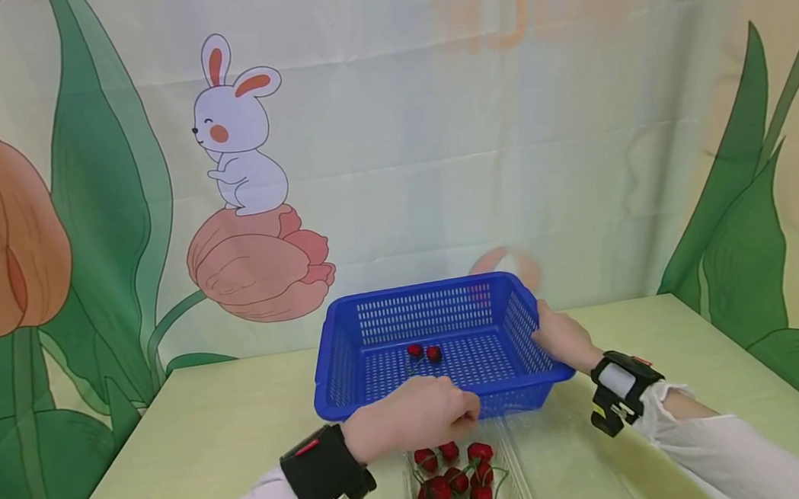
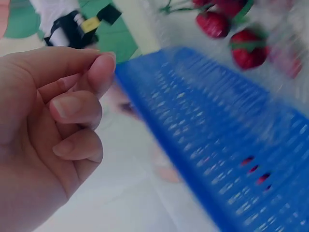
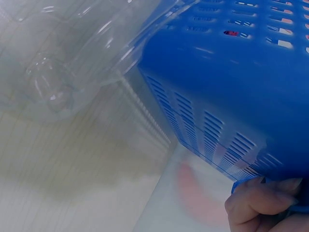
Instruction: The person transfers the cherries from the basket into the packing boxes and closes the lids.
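Note:
A blue plastic basket (image 1: 475, 355) with slotted walls stands at the back of the table, two red cherries (image 1: 433, 353) lying on its floor. My right hand (image 1: 563, 337) grips the basket's right rim, its fingers hooked over the edge in the right wrist view (image 3: 263, 205). Before the basket's front side, my left hand (image 1: 412, 413) hovers over the far end of a clear plastic box (image 1: 516, 471). Its fingers are curled and the thumb meets the index fingertip, with nothing showing between them in the left wrist view. Several cherries (image 1: 457, 480) with green stems lie in the box.
The clear plastic lid (image 3: 53, 82) of the box spreads to its right, close to the basket's front wall. A pale yellow-green cloth (image 1: 232, 428) covers the table. Behind it hangs a curtain (image 1: 401, 165) printed with a rabbit and tulips.

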A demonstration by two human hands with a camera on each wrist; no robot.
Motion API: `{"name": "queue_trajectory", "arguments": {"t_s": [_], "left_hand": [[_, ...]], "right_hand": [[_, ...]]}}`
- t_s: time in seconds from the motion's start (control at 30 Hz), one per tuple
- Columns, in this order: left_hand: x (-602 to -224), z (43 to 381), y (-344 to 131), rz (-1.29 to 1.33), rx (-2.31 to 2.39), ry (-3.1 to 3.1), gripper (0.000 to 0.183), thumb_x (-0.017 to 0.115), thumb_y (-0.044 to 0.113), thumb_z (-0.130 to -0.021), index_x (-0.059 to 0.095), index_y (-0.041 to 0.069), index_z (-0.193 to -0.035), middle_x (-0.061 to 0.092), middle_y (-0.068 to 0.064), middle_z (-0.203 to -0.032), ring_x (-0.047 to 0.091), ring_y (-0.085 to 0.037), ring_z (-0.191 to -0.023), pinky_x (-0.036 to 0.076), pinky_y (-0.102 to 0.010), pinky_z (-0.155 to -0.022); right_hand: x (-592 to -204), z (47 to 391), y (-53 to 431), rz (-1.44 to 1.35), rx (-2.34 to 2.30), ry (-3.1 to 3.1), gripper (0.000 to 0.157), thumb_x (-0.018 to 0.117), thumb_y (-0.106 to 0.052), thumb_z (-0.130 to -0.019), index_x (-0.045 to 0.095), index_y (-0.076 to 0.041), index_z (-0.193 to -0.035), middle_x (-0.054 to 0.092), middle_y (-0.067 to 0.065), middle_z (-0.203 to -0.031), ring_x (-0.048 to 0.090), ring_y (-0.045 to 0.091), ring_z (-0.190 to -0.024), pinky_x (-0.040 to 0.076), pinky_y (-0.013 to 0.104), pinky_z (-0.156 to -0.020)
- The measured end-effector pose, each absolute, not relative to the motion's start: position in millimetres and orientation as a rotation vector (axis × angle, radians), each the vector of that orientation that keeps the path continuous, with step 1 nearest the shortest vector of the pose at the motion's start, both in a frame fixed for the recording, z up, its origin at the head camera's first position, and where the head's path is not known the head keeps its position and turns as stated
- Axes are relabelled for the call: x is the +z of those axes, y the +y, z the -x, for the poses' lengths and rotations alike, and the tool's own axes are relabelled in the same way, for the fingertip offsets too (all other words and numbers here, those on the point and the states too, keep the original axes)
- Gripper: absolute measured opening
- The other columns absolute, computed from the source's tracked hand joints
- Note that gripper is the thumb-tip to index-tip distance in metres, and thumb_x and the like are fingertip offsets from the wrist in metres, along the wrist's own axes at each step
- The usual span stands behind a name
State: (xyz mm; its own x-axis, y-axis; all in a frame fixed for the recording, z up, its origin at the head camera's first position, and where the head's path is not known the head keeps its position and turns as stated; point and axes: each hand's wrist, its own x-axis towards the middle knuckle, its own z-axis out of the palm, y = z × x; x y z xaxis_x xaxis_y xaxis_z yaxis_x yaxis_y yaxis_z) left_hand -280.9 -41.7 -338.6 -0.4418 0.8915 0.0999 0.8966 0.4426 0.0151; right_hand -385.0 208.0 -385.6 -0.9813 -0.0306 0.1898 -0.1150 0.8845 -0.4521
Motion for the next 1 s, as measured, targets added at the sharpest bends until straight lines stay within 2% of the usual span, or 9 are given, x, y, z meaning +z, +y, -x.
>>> {"name": "queue_trajectory", "arguments": {"t_s": [0.4, 0.63, 0.83, 1.0], "left_hand": [[-302.5, 309.0, -50.6, 1.419, -0.133, -2.551, 0.016, 0.055, 0.008, -0.088, 0.052, 0.013, -0.073, 0.032, 0.007, -0.056, 0.029, -0.005, -0.048, 0.025, -0.020, -0.047], [-293.9, 340.7, -58.7, 1.239, -0.168, -2.662, 0.014, 0.055, 0.008, -0.087, 0.059, 0.011, -0.075, 0.043, 0.006, -0.058, 0.037, -0.006, -0.048, 0.031, -0.021, -0.048], [-284.9, 363.8, -65.2, 1.104, -0.175, -2.755, 0.023, 0.052, 0.007, -0.088, 0.050, 0.013, -0.066, 0.030, 0.005, -0.055, 0.031, -0.008, -0.048, 0.026, -0.024, -0.051], [-277.7, 378.2, -69.5, 1.058, -0.189, -2.779, 0.026, 0.049, 0.006, -0.089, 0.045, 0.012, -0.064, 0.027, 0.003, -0.057, 0.027, -0.011, -0.050, 0.025, -0.027, -0.053]], "right_hand": [[-386.1, 385.3, 208.6, -0.113, 0.712, -2.870, 0.046, 0.048, -0.002, -0.085, 0.031, 0.012, -0.125, 0.057, 0.026, -0.088, 0.057, 0.027, -0.060, 0.046, 0.038, -0.047], [-385.1, 383.8, 207.6, -0.118, 0.720, -2.863, 0.046, 0.048, -0.002, -0.085, 0.031, 0.012, -0.126, 0.057, 0.026, -0.088, 0.058, 0.027, -0.060, 0.047, 0.038, -0.047], [-385.8, 383.8, 207.3, -0.114, 0.700, -2.863, 0.046, 0.048, -0.002, -0.084, 0.031, 0.012, -0.125, 0.057, 0.025, -0.084, 0.057, 0.026, -0.058, 0.046, 0.037, -0.046], [-386.0, 384.4, 207.6, -0.113, 0.695, -2.865, 0.047, 0.048, -0.002, -0.085, 0.030, 0.012, -0.126, 0.057, 0.026, -0.085, 0.058, 0.027, -0.059, 0.047, 0.038, -0.047]]}}
